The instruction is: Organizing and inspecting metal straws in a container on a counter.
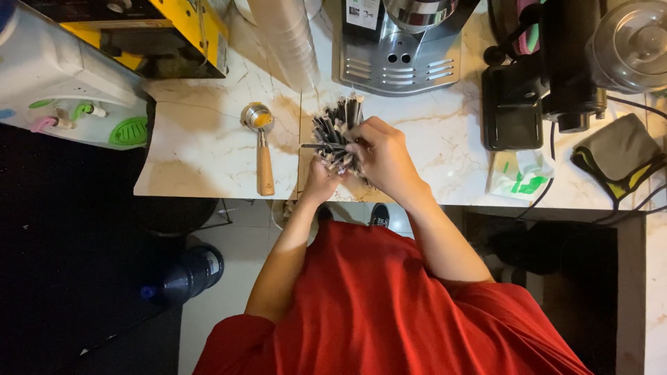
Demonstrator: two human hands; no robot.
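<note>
At far left, one white water dispenser (66, 87) stands beside one yellow-and-black machine (167, 35). On the marble counter (194, 149) lies one wooden-handled portafilter (262, 149). At centre, the left hand (321, 182) grips the near end of one bundle of dark straws (337, 128), too many to count, while the right hand (381, 156) closes over its right side. Beyond stands one steel coffee machine (399, 45). Right: one black grinder (549, 76), one white-and-green packet (521, 173), one grey cloth (618, 156).

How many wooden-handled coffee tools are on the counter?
1: a wooden-handled portafilter lies on the marble counter, left of both hands; others may be hidden.
</note>
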